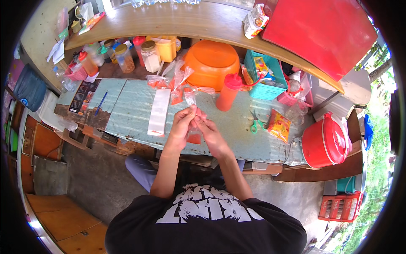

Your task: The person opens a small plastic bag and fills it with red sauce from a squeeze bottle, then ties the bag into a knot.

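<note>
My left hand [180, 127] and my right hand [209, 131] meet over the front of the table, both pinching the neck of a small clear plastic bag [194, 137]. Red-orange sauce fills the bag's lower end, which hangs between my wrists. Just beyond my fingers lie several similar sauce bags [177, 96], with twisted clear tops. A red squeeze bottle [228, 93] stands upright to their right. Left of my hands is a long white pack of plastic bags [159, 111]. The fingertips overlap, so the exact grip on the neck is partly hidden.
Behind the bags sits an upturned orange basin [211, 63], beside a turquoise basket [265, 76]. Green-handled scissors [257, 123] and a yellow-red packet [279, 125] lie to the right, near a red rice cooker [326, 141]. A wooden shelf [177, 20] overhangs the table's back.
</note>
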Demonstrator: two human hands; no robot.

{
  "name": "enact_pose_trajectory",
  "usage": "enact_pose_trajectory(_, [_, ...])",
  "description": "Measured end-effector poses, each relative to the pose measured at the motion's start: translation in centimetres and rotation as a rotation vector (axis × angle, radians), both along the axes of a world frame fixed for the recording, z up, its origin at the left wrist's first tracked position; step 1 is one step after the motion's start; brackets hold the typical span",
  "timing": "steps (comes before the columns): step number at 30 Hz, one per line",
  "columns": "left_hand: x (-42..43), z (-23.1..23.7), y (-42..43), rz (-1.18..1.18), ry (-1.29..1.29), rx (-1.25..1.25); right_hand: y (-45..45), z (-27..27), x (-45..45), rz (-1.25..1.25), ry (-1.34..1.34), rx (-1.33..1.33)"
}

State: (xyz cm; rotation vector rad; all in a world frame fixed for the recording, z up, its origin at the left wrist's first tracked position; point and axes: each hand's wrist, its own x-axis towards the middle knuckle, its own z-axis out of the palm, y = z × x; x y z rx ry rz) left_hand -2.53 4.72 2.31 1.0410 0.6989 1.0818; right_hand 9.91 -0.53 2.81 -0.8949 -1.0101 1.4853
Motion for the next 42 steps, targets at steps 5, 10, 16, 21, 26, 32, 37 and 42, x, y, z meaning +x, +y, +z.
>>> enact_pose_trajectory(5, [-1.0, 0.7, -0.8, 0.069, -0.111, -0.152, -0.2, -0.3, -0.2, 0.137, -0.066, 0.032])
enact_pose_trajectory(10, [-1.6, 0.3, -1.0, 0.043, -0.135, -0.149, -1.2, 0.1, -0.6, 0.124, -0.108, -0.035])
enact_pose_trajectory(16, [-1.7, 0.7, -1.2, 0.057, -0.149, -0.186, -1.4, -1.1, -0.4, 0.142, -0.116, -0.053])
enact_pose_trajectory(21, [-2.1, 1.1, -1.4, 0.067, -0.087, -0.212, -1.6, -1.1, -1.1, 0.136, -0.068, -0.064])
enact_pose_trajectory(26, [-2.9, 1.2, -0.7, 0.017, 0.028, -0.105, -1.1, -1.2, -1.4, 0.122, -0.013, -0.090])
enact_pose_trajectory(32, [-3.4, 1.5, -0.6, -0.279, 0.226, 0.083, -1.1, -0.1, -0.6, 0.134, 0.243, -0.126])
enact_pose_trajectory(37, [-2.0, 0.5, -1.2, -0.226, 0.064, 0.017, -1.2, -0.5, 0.0, 0.090, 0.240, -0.174])
enact_pose_trajectory(42, [-0.8, -0.1, -2.0, -0.015, -0.013, 0.042, -1.4, -1.7, -0.4, 0.032, 0.074, -0.123])
